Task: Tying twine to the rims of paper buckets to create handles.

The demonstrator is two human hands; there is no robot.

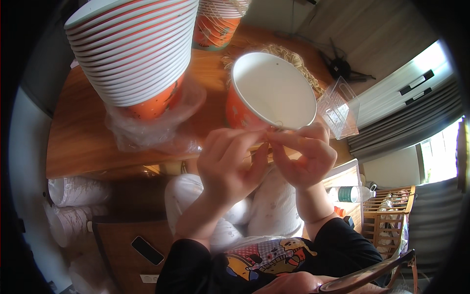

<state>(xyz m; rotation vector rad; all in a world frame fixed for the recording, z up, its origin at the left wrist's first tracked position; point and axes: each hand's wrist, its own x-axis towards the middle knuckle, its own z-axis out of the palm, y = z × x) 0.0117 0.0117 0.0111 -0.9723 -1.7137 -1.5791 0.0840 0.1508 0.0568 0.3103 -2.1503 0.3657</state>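
Observation:
An orange paper bowl (272, 93) with a white inside stands open on the wooden table (78, 142), right in front of me. My left hand (230, 164) and my right hand (306, 154) meet at its near rim. The fingertips of both hands pinch something small and thin there, at the bowl's edge; what it is I cannot tell. Behind the bowl lies a bundle of pale straw-like strands (286, 54).
A tall stack of nested orange-and-white bowls (134, 49) in a clear plastic bag (156, 130) stands at the left. A second stack (218, 22) is at the back. A clear plastic box (338, 110) sits right of the bowl. A phone (147, 250) lies on a low surface below.

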